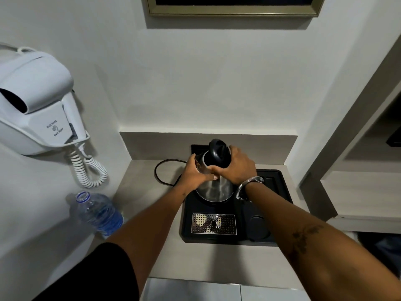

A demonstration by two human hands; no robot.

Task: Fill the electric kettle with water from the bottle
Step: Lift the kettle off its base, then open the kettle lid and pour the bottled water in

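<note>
A steel electric kettle [214,190] stands on a black tray [280,185] on the counter. Its black lid [219,152] is tipped up and open. My left hand [194,173] grips the kettle's upper left side. Over the top right of the kettle, my right hand [237,167] holds the part by the lid and handle; the handle itself is hidden under it. A clear plastic water bottle [97,211] with a blue label stands uncapped at the counter's left end, apart from both hands.
A black power cord [158,170] loops on the counter left of the tray. A perforated metal drip grate [213,223] sits in the tray's front. A white wall-hung hair dryer [36,105] with coiled cable is on the left wall. Shelving [358,181] stands at the right.
</note>
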